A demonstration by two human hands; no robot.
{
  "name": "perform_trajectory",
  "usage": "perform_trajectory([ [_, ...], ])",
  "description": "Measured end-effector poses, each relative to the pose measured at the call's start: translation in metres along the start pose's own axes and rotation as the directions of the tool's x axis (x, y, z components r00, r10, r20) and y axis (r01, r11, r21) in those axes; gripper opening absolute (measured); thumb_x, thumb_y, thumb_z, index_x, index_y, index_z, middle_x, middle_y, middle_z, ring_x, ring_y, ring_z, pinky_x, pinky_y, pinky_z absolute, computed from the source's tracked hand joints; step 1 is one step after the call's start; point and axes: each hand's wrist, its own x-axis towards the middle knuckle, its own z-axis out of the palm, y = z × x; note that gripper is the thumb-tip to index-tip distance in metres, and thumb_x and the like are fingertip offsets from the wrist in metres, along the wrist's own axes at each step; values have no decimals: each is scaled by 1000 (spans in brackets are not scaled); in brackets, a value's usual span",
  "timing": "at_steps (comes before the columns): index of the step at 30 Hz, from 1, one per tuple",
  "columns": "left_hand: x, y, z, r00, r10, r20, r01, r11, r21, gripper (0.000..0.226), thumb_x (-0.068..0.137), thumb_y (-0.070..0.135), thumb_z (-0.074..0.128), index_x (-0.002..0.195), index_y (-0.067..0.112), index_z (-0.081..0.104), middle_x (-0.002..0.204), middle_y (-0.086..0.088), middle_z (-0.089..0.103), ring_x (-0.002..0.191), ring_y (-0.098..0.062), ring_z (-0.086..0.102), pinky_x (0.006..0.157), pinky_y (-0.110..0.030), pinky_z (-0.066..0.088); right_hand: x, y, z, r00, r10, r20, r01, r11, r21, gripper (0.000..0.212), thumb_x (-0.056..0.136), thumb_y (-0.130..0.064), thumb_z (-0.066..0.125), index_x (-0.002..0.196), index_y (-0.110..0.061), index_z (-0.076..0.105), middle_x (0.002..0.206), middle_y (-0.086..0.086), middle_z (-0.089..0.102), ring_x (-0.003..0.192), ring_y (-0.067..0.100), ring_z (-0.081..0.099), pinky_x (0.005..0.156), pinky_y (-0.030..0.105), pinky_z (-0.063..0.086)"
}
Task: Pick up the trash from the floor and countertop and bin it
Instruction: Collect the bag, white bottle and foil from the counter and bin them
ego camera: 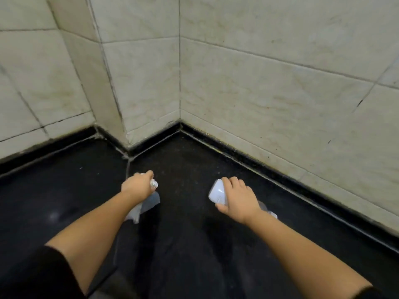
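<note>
Both of my hands reach over a black countertop in a tiled corner. My left hand is closed on crumpled white trash: a foil-like wad pokes out past the fingers, and a thin plastic wrapper hangs below the wrist. My right hand grips a white paper cup lying on its side, with its base toward the left. A bit of clear plastic shows under that wrist. The palms hide what else they hold.
Cream tiled walls close the counter at the back and right, with a jutting tiled column at the back left. A raised black lip runs along the wall's foot. Dark countertop stretches to the left.
</note>
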Motion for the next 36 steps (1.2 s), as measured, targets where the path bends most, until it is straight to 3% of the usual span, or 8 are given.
perform_trajectory([
  [8,-221,-83,26,955,-295,-43,285,945,-160,28,88,39,50,110,22,51,118,-12,64,109,-35,58,87,-39,47,-88,-103,6,922,-387,14,388,921,-39,75,82,-47,58,142,-12,29,133,10,44,117,29,48,92,39,44],
  [15,-428,-164,55,792,-605,-80,552,766,-328,31,90,38,50,116,19,51,114,-11,64,103,-31,56,88,-37,46,-175,-259,27,739,-667,91,672,740,-33,73,82,-48,58,140,-13,30,128,8,45,116,30,47,89,40,44],
  [20,-617,-223,105,577,-817,-21,718,519,-464,32,89,33,53,116,17,51,120,-15,65,109,-36,60,87,-37,48,-288,-366,58,589,-788,180,797,603,29,66,82,-46,59,134,-13,36,126,8,46,118,30,46,89,39,45],
  [24,-786,-231,161,387,-921,48,802,311,-510,32,89,35,53,115,16,52,120,-15,66,111,-35,59,87,-37,47,-407,-435,95,435,-858,274,880,470,75,69,84,-48,58,138,-12,35,138,12,42,127,31,42,95,42,44],
  [29,-973,-195,223,70,-984,164,816,-38,-576,26,90,37,49,106,18,52,115,-13,67,106,-34,60,87,-38,47,-573,-497,129,103,-934,342,984,146,101,66,83,-48,58,134,-12,37,132,12,45,123,33,44,92,42,45],
  [33,-1075,-132,262,-208,-947,246,686,-321,-653,27,90,42,47,100,18,53,113,-12,67,105,-34,61,86,-37,46,-697,-519,144,-160,-899,408,985,-116,131,69,83,-48,57,137,-12,34,135,11,43,126,32,42,95,43,43],
  [36,-1124,-69,297,-379,-871,312,563,-485,-669,21,89,42,47,95,22,49,111,-11,67,101,-34,60,82,-37,47,-774,-515,153,-348,-839,419,937,-307,165,72,81,-45,59,139,-12,32,138,12,42,126,32,41,97,41,42],
])
